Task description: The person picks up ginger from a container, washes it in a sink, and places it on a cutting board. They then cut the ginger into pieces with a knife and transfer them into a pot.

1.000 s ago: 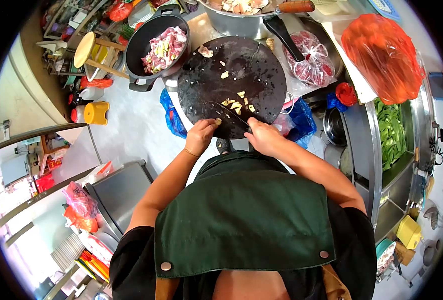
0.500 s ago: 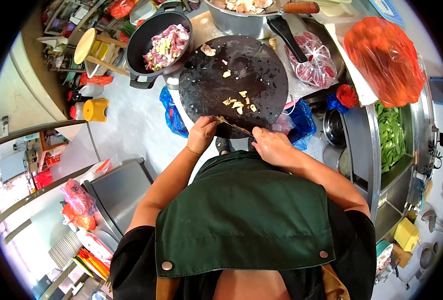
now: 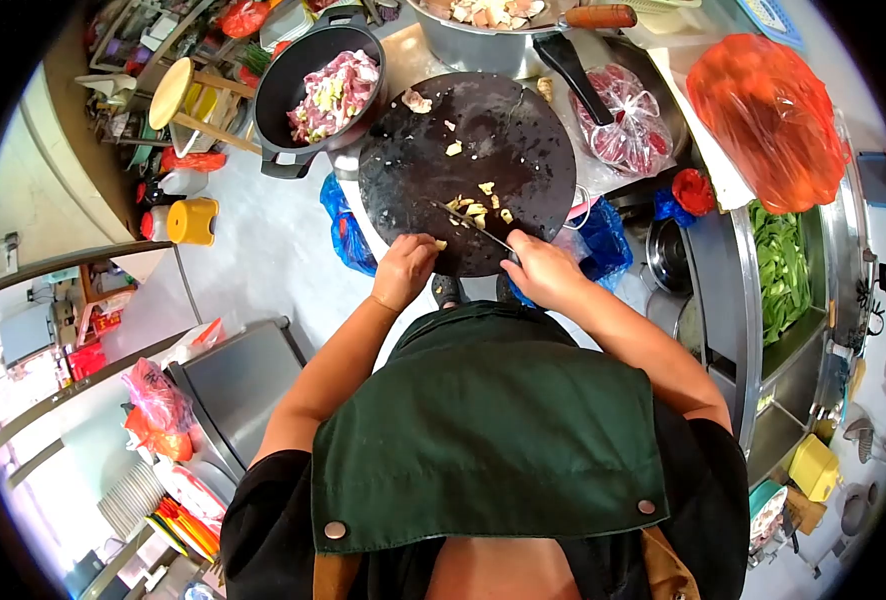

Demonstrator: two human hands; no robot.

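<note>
In the head view, my right hand (image 3: 547, 272) is closed round the handle of a knife (image 3: 481, 230). Its blade points up and left over the round dark chopping board (image 3: 403, 175), by several pale yellow slices (image 3: 476, 210) that look like ginger. My left hand (image 3: 408, 268) is at the board's near left edge, fingers pinched on a small pale piece (image 3: 441, 245), probably ginger too. A pinkish scrap (image 3: 416, 101) lies at the far left of the board, with a few crumbs around the middle.
A black pot (image 3: 273, 100) of sliced meat stands left of the board. Beyond it is a metal pot (image 3: 473, 50) with chopped pieces and a wooden handle (image 3: 600, 15). A black-handled tool (image 3: 573, 78), bagged red food (image 3: 625, 120) and a red bag (image 3: 763, 120) are on the right.
The knife has swung away from my left hand, its blade now lying up over the slices on the board. My left hand has barely moved and keeps its pinch.
</note>
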